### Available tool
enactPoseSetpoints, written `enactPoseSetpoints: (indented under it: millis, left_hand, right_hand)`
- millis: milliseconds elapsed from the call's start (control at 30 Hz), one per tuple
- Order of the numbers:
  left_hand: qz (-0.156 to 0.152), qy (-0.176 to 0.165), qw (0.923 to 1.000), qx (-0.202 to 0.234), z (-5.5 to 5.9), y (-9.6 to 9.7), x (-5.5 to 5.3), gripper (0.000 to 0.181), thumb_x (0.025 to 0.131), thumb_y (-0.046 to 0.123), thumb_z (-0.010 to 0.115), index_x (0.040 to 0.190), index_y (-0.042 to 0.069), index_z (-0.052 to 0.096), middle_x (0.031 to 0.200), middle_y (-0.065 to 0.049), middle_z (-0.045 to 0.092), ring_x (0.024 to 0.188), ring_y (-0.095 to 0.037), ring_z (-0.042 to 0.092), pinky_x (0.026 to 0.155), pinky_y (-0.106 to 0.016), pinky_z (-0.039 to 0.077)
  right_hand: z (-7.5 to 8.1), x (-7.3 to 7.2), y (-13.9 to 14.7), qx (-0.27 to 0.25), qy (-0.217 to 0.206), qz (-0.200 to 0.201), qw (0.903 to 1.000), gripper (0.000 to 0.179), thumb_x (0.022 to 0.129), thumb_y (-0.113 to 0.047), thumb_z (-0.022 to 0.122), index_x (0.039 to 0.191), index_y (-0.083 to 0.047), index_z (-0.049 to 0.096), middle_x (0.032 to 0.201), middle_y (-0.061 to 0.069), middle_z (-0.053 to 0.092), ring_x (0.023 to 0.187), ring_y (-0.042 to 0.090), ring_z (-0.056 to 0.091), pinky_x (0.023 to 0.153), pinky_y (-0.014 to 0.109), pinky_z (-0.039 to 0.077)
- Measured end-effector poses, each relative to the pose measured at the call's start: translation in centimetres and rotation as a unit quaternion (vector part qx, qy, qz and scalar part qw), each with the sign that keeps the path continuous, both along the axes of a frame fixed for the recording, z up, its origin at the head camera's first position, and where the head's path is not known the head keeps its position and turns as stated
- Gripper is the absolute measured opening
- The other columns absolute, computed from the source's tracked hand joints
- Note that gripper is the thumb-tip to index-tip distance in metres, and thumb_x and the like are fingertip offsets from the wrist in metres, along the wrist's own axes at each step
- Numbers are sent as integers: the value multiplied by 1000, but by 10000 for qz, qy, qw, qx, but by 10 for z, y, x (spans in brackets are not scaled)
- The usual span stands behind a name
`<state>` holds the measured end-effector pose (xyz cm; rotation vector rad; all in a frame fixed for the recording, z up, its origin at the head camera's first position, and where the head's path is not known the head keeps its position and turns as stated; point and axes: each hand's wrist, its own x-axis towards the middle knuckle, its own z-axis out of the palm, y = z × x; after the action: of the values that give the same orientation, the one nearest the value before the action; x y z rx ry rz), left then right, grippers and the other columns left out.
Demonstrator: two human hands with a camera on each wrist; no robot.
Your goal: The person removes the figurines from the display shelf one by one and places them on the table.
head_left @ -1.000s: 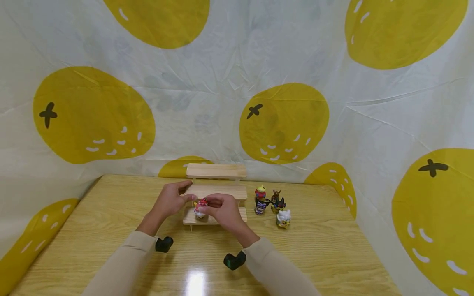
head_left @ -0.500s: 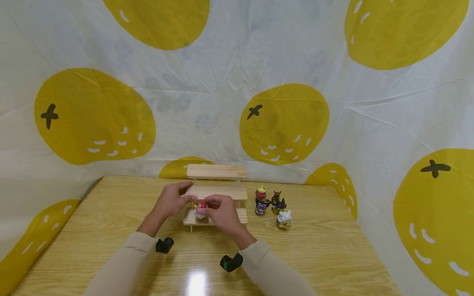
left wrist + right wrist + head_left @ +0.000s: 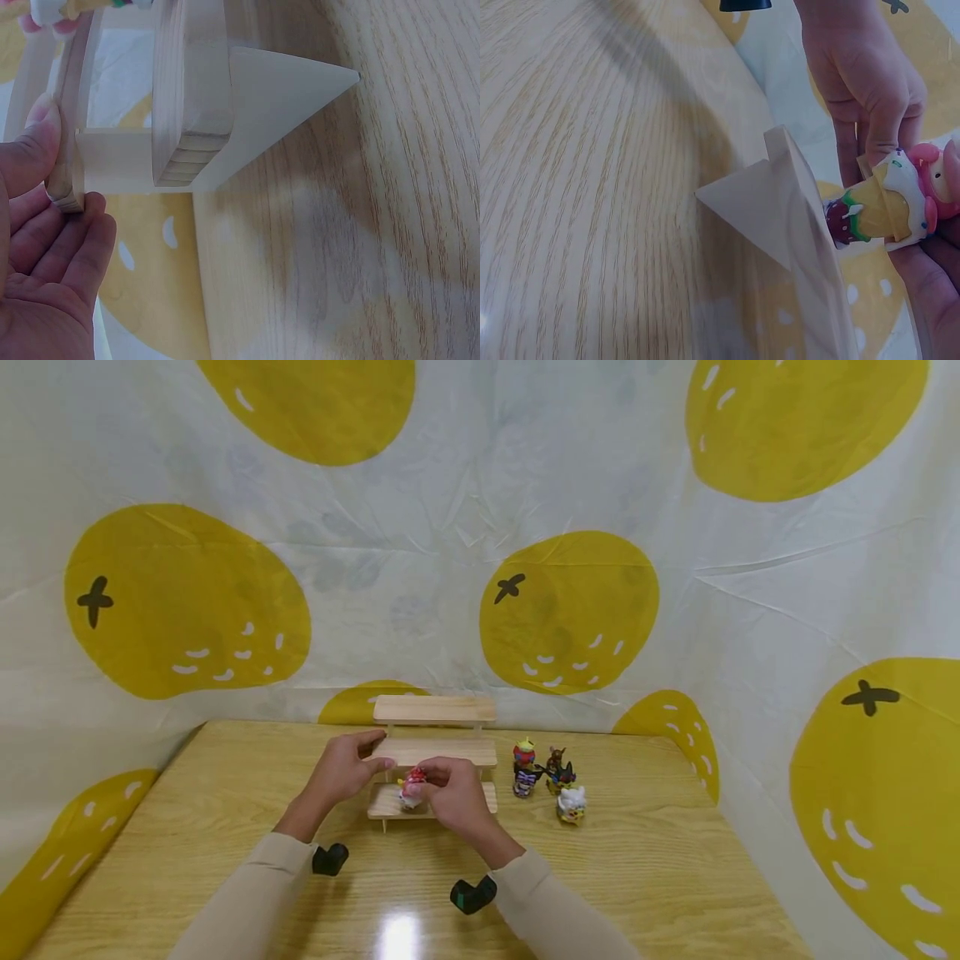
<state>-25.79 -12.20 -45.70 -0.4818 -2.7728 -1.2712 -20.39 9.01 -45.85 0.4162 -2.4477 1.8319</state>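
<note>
A three-tier wooden display stand (image 3: 435, 708) with pale triangular side supports stands at the back of the table. My left hand (image 3: 341, 770) grips the left end of its middle shelf (image 3: 67, 154), thumb on one face and fingers on the other. A small toy figurine (image 3: 900, 199), pink on top with a white icing-like layer over a tan cone body, is upright at the lowest shelf (image 3: 381, 806), left of its middle. Thumb and fingers of my right hand (image 3: 455, 795) pinch it, partly hiding it in the head view. Its dark red base meets the shelf in the right wrist view.
Several figurines cluster right of the stand: one with a yellow head and red body (image 3: 524, 752), a purple-striped one (image 3: 524, 782), a brown one (image 3: 556, 758), a black-eared one (image 3: 562, 777) and a white-topped one (image 3: 572, 804). Behind hangs a fruit-print cloth (image 3: 405, 610).
The pinched figurine has shifted a little to the right along the lowest shelf with my right hand. My left hand keeps its grip on the middle shelf. The head view has moved slightly.
</note>
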Motion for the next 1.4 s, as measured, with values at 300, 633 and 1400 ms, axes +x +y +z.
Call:
enactPoseSetpoints:
  millis: [300,633,1400]
  left_hand:
    - [-13,-13,10000,-40,-2,-2,1,56,100,23,72,148,-2,56,149,-21,60,133,-43,62,108,-56,54]
    - [-19,-96,10000,5,-2,-3,3,57,100,22,72,149,-3,54,150,-22,59,134,-43,60,109,-56,54]
    - [-135,-40,9999,-41,-1,-1,3,57,101,21,71,150,-3,53,151,-23,58,135,-44,60,108,-55,54]
  right_hand:
    - [-2,3,14,-102,-114,-2,9999,15,92,-3,78,105,3,77,104,20,80,93,21,77,77,23,63]
    - [0,7,32,143,30,-138,9998,13,91,-4,78,104,1,79,101,18,81,89,20,78,74,28,64]
    - [-1,10,67,161,43,-335,9993,15,92,-1,77,106,3,78,102,22,80,91,26,79,74,27,64]
